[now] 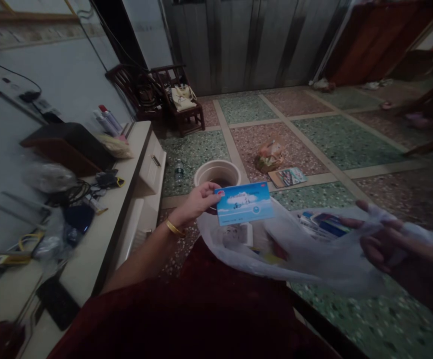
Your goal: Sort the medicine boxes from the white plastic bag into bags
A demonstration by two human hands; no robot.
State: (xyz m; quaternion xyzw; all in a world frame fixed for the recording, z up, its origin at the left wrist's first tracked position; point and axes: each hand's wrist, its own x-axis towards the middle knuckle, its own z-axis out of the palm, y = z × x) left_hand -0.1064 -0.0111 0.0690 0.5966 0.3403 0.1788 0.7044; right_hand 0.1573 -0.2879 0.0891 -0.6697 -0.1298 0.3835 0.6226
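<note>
My left hand (197,202), with a gold bangle on the wrist, pinches the left end of a small blue and white box (243,203) held above my lap. Just below and to the right lies a translucent white plastic bag (306,259) with several small packets inside. My right hand (379,239) grips the bag's right edge, fingers curled into the plastic. A dark red cloth (209,309) covers my lap under the bag.
A beige basin (217,173) and a small water bottle (179,172) stand on the tiled floor ahead. Further off lie an orange bag (269,155) and a booklet (287,177). A cluttered low white cabinet (126,199) runs along the left; wooden chairs (171,97) stand behind.
</note>
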